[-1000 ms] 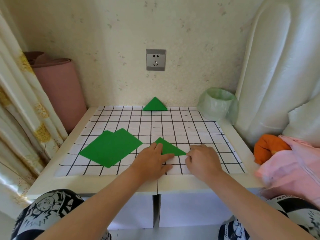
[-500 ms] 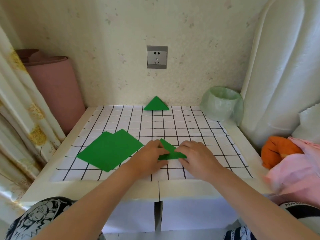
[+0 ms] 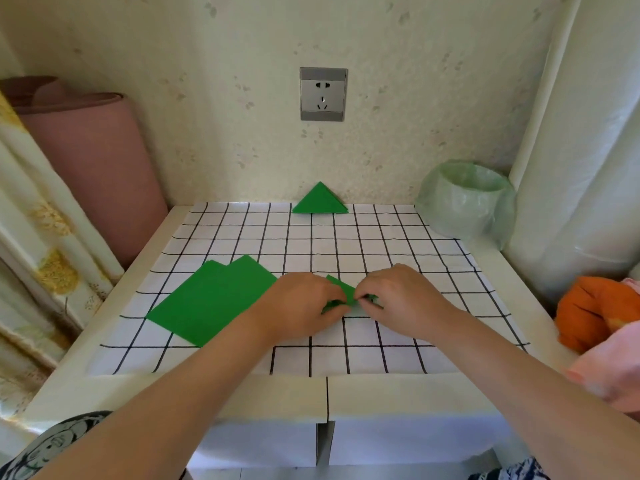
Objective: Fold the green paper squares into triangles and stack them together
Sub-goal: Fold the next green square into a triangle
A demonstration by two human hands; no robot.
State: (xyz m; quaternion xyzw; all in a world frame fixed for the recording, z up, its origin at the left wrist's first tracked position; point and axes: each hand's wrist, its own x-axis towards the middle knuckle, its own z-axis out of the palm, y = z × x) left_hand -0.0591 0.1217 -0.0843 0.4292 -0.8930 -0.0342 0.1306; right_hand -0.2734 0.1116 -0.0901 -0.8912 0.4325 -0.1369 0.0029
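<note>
Hands [image 3: 304,303] [image 3: 403,299] closer together, pinching paper [image 3: 343,289], gridded tabletop [image 3: 311,244], socket [image 3: 323,94]

Matt flat green paper squares [image 3: 211,299] at lower left lie on a smooth white black-gridded table covering [image 3: 346,244]. At centre, a small creased green paper piece [image 3: 343,289], equally matt. Upper centre, a satin-finished grey wall socket plate [image 3: 323,94]. At right, a thin, crinkled, slightly glossy pale green plastic bag [image 3: 464,202]; far right, soft orange cloth [image 3: 588,310].

White table [image 3: 207,393] w/ grid sheet [image 3: 346,247]; green squares [image 3: 211,303], triangle [image 3: 319,201] on it; bagged bin [image 3: 464,202] rt.
</note>
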